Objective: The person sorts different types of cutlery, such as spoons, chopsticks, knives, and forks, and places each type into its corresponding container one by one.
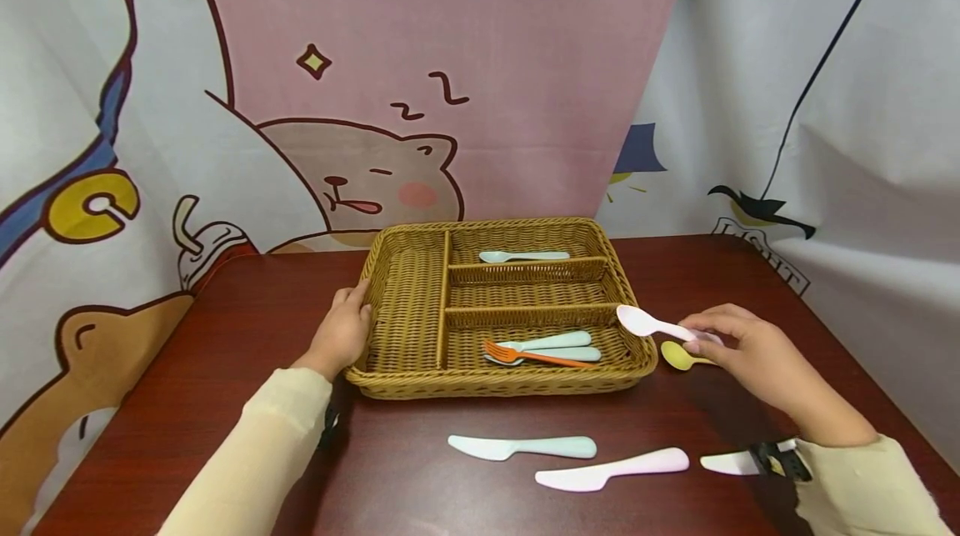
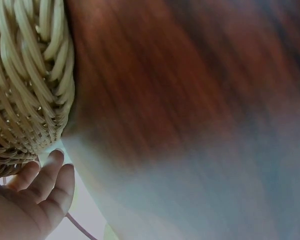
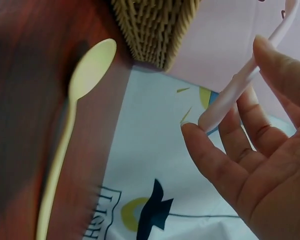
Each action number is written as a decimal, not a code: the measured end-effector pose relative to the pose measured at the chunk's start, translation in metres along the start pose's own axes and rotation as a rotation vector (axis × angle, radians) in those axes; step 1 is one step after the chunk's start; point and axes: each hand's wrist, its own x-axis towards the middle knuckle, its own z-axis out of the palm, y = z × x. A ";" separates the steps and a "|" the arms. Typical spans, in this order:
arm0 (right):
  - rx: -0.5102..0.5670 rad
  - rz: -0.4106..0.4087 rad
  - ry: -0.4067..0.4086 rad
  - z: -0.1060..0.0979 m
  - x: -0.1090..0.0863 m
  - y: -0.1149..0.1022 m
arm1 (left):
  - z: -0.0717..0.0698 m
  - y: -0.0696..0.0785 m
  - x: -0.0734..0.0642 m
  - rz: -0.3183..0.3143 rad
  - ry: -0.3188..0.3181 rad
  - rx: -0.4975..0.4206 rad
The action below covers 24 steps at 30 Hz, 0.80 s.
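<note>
My right hand (image 1: 738, 348) pinches the handle of a pale pink spoon (image 1: 640, 321) between thumb and fingers, its bowl above the right rim of a wicker basket (image 1: 408, 386). Below that hand, a yellow spoon (image 3: 92, 70) lies on the table. At the basket's left side, my left hand (image 1: 343, 336) touches the rim, several fingers (image 2: 49, 172) relaxed beside the weave. In the basket's front right compartment are an orange fork (image 1: 543, 355) and several mint pieces of cutlery (image 1: 558, 341). A mint spoon (image 1: 525, 256) lies in the back right compartment.
In front of the basket lie a mint knife (image 1: 521, 447), a pink knife (image 1: 611, 469) and a whitish knife (image 1: 729, 463) partly hidden by the right wrist strap. A printed cloth (image 1: 525, 86) hangs behind the dark red table (image 1: 247, 328).
</note>
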 end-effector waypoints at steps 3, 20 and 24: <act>0.001 -0.007 -0.015 0.000 0.009 -0.006 | 0.000 0.000 0.000 -0.002 0.001 -0.002; 0.049 0.019 -0.121 0.005 0.069 -0.038 | -0.001 -0.001 -0.001 -0.007 -0.008 -0.030; 0.059 0.006 -0.137 0.008 0.086 -0.043 | -0.001 0.000 -0.001 -0.003 -0.015 -0.039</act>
